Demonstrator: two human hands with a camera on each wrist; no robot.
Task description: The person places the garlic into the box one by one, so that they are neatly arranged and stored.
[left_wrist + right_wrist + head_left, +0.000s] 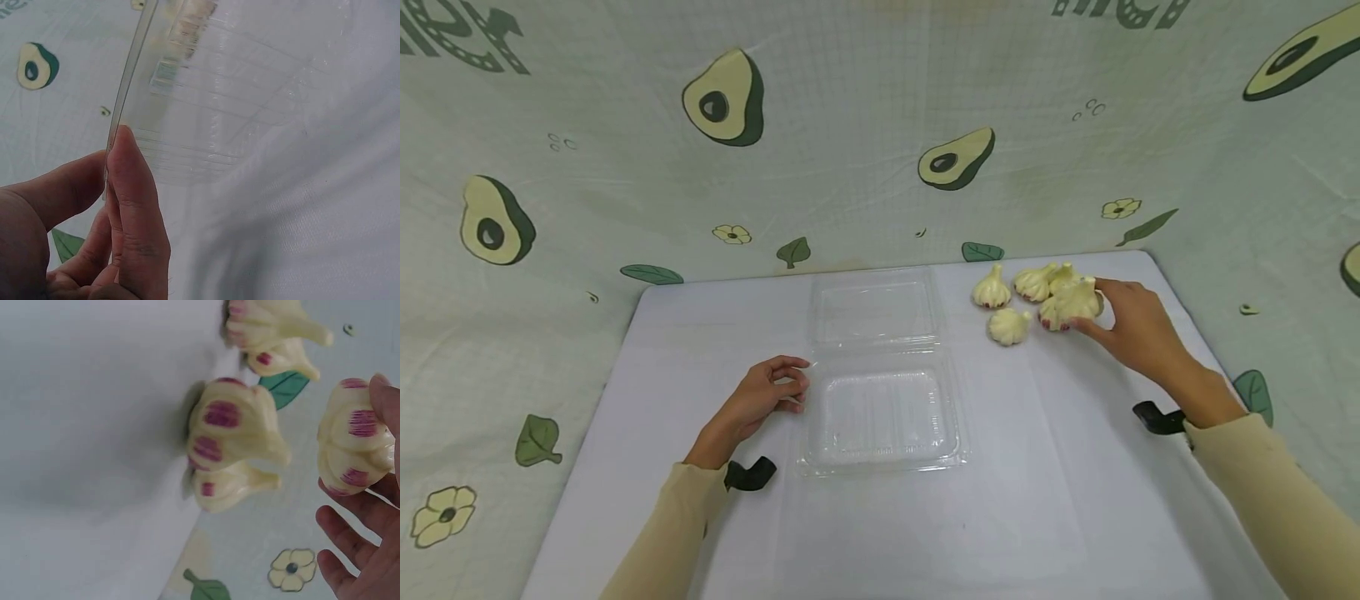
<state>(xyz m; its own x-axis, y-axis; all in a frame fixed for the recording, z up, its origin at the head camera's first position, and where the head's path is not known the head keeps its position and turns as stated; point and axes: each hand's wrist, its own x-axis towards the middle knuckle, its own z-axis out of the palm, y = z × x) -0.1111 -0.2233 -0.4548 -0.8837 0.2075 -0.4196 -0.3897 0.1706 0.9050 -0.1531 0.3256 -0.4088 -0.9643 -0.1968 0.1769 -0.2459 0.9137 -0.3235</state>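
Observation:
A clear plastic clamshell container lies open on the white table, its lid folded back toward the wall. My left hand is at its left edge; the left wrist view has the thumb and fingers pinching the thin rim. On the far right, my right hand holds a garlic bulb between thumb and fingers, raised above the table. This bulb is cream with purple-red streaks. Several more garlic bulbs sit close by, one bulb nearer the container.
A cloth printed with avocados and leaves hangs behind the table's back edge and along both sides. White cloth covers the tabletop. Black wrist mounts show below both hands.

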